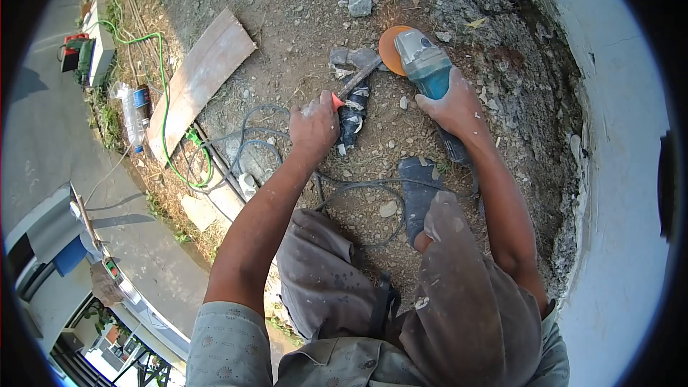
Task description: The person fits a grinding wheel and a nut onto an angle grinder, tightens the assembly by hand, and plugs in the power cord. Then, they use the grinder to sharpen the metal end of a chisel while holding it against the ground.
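Grey, dust-stained trousers [466, 301] are covering the person's bent knees nearest the camera, and a dark sandal [418, 197] is resting flat on the dirt ground [301, 29] just beyond the right knee. A grey cable [358, 186] is looping over the ground between the knees and the hands.

Past it the two hands are working apart from each other, both low over the middle of the ground. The left hand [314, 125] is gripping the red handle of a dark, slim tool [358, 79], fingers wrapped tight around it, and the tool is slanting up and to the right towards the grinder's head. The right hand [455, 107] is clamping the teal grinder [426, 64] by its body and pressing it down against the ground, near the ground's right edge, where a white wall [616, 136] is rising. The orange disc [390, 46] is showing at the grinder's far end, just beside the tip of the tool.

Farther off, a grey stone [360, 0] is lying near the top edge of the ground. A flat board [201, 75] is lying slantwise towards the left edge, with a plastic bottle [132, 111] and a green hose [163, 93] beside it.
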Motion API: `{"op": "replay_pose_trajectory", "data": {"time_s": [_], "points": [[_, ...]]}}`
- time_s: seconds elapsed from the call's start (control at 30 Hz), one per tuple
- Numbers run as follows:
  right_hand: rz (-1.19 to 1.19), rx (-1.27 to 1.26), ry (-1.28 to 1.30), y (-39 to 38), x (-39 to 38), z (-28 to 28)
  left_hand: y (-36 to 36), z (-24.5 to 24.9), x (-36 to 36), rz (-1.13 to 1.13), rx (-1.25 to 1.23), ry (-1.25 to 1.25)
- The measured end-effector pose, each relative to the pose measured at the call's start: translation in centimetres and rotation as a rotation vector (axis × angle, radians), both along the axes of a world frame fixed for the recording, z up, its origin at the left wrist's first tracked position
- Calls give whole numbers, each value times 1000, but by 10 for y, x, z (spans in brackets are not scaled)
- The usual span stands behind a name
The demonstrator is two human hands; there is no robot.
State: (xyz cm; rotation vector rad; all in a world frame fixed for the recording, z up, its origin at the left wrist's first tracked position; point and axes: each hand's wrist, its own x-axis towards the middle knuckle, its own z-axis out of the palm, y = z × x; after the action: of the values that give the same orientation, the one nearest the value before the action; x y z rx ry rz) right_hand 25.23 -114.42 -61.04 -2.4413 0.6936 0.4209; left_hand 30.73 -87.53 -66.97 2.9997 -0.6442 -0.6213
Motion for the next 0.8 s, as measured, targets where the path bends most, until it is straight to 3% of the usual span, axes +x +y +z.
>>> {"op": "replay_pose_trajectory", "data": {"time_s": [0.8], "points": [[-23,-50,-51,-19,27,-12,-1,0,0,-14,7,-4]]}}
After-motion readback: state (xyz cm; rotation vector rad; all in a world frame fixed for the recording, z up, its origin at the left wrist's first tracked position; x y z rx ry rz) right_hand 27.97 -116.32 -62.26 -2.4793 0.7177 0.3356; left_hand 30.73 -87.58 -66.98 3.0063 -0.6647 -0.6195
